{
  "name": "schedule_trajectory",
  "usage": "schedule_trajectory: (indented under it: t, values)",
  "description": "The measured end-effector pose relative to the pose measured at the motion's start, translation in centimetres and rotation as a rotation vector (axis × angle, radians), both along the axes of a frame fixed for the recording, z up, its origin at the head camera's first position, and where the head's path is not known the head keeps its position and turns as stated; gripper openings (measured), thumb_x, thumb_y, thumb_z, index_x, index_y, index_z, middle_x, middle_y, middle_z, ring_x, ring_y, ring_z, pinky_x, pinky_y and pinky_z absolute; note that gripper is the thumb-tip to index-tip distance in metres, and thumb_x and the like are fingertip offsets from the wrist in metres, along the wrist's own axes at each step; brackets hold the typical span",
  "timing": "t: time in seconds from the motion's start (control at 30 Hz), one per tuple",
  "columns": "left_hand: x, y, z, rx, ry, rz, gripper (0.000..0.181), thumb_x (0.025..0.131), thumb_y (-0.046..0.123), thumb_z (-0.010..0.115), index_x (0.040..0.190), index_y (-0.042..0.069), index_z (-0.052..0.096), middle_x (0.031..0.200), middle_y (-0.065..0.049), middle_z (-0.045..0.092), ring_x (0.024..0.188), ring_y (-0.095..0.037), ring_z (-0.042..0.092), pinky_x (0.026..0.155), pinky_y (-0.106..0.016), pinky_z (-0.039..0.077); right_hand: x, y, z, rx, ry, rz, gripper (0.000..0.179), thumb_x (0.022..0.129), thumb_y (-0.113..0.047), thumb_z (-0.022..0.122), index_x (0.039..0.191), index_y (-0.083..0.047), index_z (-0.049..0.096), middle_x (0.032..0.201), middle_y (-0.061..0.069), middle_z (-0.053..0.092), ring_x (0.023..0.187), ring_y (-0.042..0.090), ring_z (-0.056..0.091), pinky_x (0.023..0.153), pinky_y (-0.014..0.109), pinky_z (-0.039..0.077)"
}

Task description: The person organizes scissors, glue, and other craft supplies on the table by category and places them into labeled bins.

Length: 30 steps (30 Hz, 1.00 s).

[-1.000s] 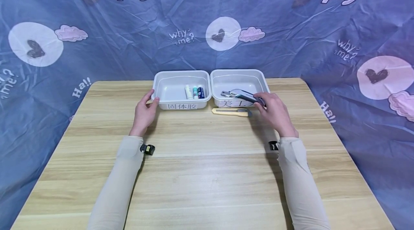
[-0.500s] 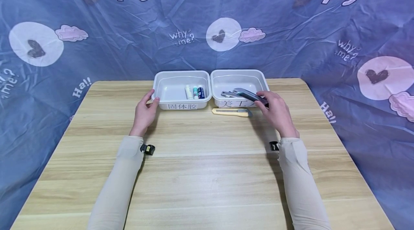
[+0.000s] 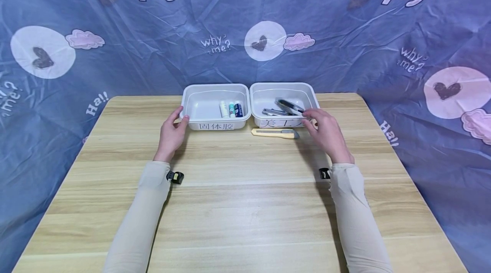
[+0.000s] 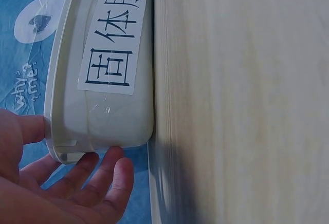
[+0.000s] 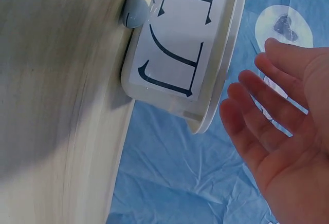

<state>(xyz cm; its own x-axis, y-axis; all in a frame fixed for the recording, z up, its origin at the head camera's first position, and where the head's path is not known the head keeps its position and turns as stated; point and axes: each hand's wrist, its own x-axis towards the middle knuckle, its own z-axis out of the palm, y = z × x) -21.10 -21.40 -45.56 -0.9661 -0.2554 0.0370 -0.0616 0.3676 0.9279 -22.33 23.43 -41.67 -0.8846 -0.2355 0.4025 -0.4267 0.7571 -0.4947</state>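
Observation:
My left hand [image 3: 171, 135] holds the left front corner of a white plastic box [image 4: 115, 116], its thumb at the front rim and its fingers against the end wall. Three glue sticks [image 3: 232, 109] lie in that box. Over the right white box [image 3: 310, 98], a dark utility knife [image 3: 289, 106] shows blurred, tilted above another utility knife [image 3: 273, 112] lying inside. My right hand [image 3: 326, 134] hovers at this box's front right corner. In the right wrist view its fingers [image 5: 267, 106] are spread, with nothing between them.
A yellow utility knife [image 3: 274, 133] lies on the wooden table [image 3: 245, 204] along the right box's front. Both boxes stand side by side at the back edge, with paper labels [image 4: 113, 39] on their fronts. A blue printed cloth [image 3: 153, 51] hangs behind.
The dark utility knife has left my right hand's fingers and dropped toward the inside of the right box. My left hand and the yellow knife stay in place.

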Motion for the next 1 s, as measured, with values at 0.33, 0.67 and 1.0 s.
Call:
schedule_trajectory:
  t: [0.33, 0.67, 1.0]
  values:
    - [0.01, -0.04, -0.03, -0.012, 0.002, -0.001, 0.052, 0.105, 0.028, 0.057, 0.155, 0.016, 0.046, 0.151, -0.018, 0.051, 0.116, -0.034, 0.064, 0.085, -0.024, 0.047, 0.05, 0.1, -0.18, 0.001, 0.011, -0.007, 0.023, 0.097, -0.01, 0.07, 0.117, 0.002, 0.07, 0.118, 0.021, 0.07, 0.108, 0.038, 0.065, 0.082, 0.051, 0.054]
    - [0.06, 0.0, -0.13, -0.02, -0.001, -0.003, 0.053, 0.105, 0.028, 0.057, 0.155, 0.016, 0.045, 0.15, -0.018, 0.052, 0.115, -0.034, 0.064, 0.083, -0.022, 0.046, 0.04, 0.0, -0.2, 0.02, -0.014, 0.005, 0.024, 0.096, -0.009, 0.071, 0.118, 0.001, 0.07, 0.11, 0.021, 0.071, 0.099, 0.038, 0.065, 0.081, 0.049, 0.051]
    - [-0.04, -0.09, -0.17, -0.019, -0.014, -0.005, 0.053, 0.106, 0.03, 0.057, 0.156, 0.018, 0.045, 0.151, -0.019, 0.05, 0.116, -0.033, 0.063, 0.085, -0.025, 0.047, 0.19, -0.32, -0.45, 0.034, -0.119, 0.045, 0.03, 0.097, -0.014, 0.071, 0.123, 0.001, 0.069, 0.116, 0.021, 0.071, 0.106, 0.038, 0.065, 0.092, 0.053, 0.049]
